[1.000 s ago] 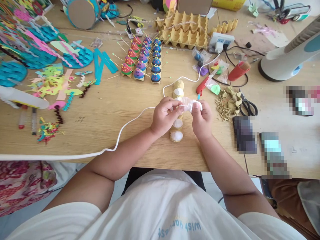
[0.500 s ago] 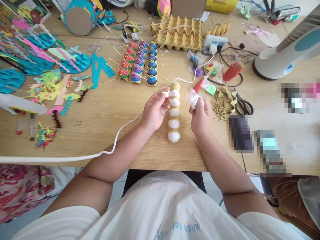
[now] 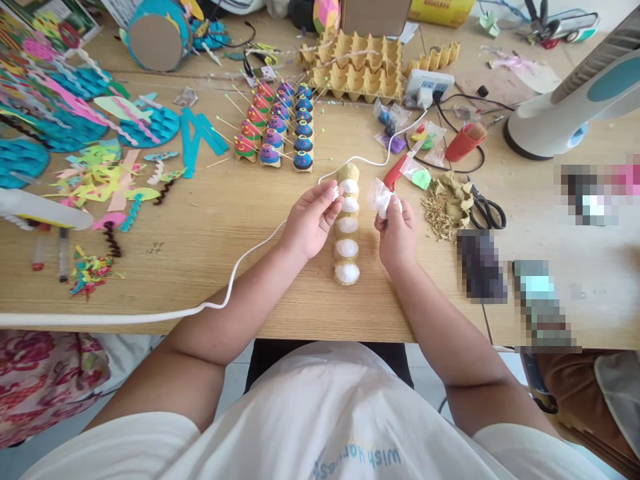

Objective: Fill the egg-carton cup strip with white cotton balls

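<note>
A strip of egg-carton cups [image 3: 347,227] lies lengthwise on the table in front of me, several of its cups topped with white clay. Just left of its upper part, my left hand [image 3: 313,220] pinches a small bit of white clay [image 3: 335,193] between thumb and fingers. To the right of the strip, my right hand [image 3: 397,233] is closed on a clear plastic bag with white clay [image 3: 382,200] inside. The topmost cup [image 3: 349,174] is bare carton. Both hands are held apart, with the strip between them.
Painted carton strips [image 3: 303,143] with pins stand behind. A red knife [image 3: 394,175], scissors [image 3: 487,207], a power strip [image 3: 429,85] and a white fan base [image 3: 540,127] are at the right. Paper scraps [image 3: 100,173] spread leftward. A white cable [image 3: 240,263] passes by my left arm.
My right hand and the bag have shifted slightly left. In my left hand, the bit of clay looks smaller and more hidden by the fingers.
</note>
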A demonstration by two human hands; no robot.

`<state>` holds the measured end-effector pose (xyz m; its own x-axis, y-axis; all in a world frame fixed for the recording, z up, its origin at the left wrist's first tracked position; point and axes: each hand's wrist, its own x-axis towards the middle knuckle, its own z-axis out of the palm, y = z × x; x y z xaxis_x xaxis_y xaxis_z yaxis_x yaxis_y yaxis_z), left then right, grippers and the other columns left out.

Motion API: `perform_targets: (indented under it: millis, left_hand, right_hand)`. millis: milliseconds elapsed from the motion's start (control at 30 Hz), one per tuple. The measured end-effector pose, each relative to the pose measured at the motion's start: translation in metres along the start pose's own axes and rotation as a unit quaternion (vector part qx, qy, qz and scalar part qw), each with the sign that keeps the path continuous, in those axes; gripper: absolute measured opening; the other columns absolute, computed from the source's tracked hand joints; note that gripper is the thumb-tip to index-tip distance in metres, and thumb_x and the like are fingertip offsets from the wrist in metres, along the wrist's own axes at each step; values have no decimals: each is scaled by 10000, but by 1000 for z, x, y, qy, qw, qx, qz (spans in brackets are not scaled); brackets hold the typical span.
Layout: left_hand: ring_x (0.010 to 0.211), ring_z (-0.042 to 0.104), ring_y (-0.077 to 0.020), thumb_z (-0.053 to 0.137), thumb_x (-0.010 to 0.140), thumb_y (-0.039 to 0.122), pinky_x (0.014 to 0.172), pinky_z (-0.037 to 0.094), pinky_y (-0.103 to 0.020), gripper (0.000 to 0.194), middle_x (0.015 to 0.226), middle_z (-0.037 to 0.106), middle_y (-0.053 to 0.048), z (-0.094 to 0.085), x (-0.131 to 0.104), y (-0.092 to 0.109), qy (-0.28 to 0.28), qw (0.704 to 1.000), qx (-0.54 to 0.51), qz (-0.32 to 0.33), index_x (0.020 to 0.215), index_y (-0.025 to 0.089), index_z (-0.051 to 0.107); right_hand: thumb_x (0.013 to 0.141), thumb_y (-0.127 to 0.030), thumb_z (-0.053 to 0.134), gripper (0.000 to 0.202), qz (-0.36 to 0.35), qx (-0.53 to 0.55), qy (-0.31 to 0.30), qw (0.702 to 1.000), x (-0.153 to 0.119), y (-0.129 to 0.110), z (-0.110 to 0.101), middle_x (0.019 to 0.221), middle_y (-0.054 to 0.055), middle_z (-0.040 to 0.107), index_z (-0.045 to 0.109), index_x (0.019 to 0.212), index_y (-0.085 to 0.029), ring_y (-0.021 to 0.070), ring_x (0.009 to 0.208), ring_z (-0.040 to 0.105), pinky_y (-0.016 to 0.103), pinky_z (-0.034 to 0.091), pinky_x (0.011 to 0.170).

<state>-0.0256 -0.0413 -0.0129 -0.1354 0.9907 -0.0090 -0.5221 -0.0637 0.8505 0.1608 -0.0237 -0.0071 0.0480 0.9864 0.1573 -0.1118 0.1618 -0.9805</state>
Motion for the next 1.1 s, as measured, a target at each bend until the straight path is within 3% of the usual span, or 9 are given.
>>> perform_targets:
  millis: [200,300,367,633,800,967,1100]
  left_hand:
    - [854,787,-98,958,886,476,784,646,-230,361,987,827,39,3,-5,-3,-3,999,26,35,1168,336,781]
    - [806,747,-109,891,928,575,755,628,-250,353,945,810,15,11,-11,0,-7,994,83,69,1143,309,802]
    - [805,727,-124,894,884,670,751,621,-265,465,933,805,-11,16,-16,3,-26,988,120,94,1108,268,829]
    - [945,750,-154,840,961,621,806,604,-265,402,1040,794,-59,16,-21,2,-72,920,285,259,1049,230,873]
    - [918,735,-143,805,1004,584,769,581,-258,362,1060,780,-53,15,-22,2,-104,900,319,278,1125,253,886]
    - [817,685,-125,828,994,547,682,537,-251,318,974,747,-37,21,-30,6,-59,886,355,293,929,239,869]
    - [769,653,-113,825,1012,482,667,520,-249,271,929,726,-23,23,-32,6,-31,869,363,336,888,244,857]
  right_hand:
    - [889,-930,660,675,-19,-6,-43,999,-9,-11,4,670,-56,461,508,804,-278,130,608,387,295,406,598]
    - [868,-951,660,687,-17,-8,-50,999,-11,-12,6,667,-53,466,533,812,-278,134,613,378,298,396,596]
    - [863,-955,663,690,-15,-5,-54,998,-11,-12,7,669,-52,465,539,814,-278,133,613,378,297,396,595]
    - [939,-857,685,641,-52,1,-112,992,-11,-12,3,675,-59,473,523,788,-256,108,611,393,287,399,614]
    - [985,-810,668,605,-100,-40,-124,986,-11,-12,0,691,-56,464,558,796,-247,110,630,403,296,394,631]
    - [994,-824,637,613,-125,-68,-118,983,-12,-12,1,705,-42,483,568,792,-249,129,663,427,305,402,637]
    - [991,-825,640,609,-111,-67,-128,983,-13,-12,2,704,-46,490,588,801,-249,124,652,421,311,401,646]
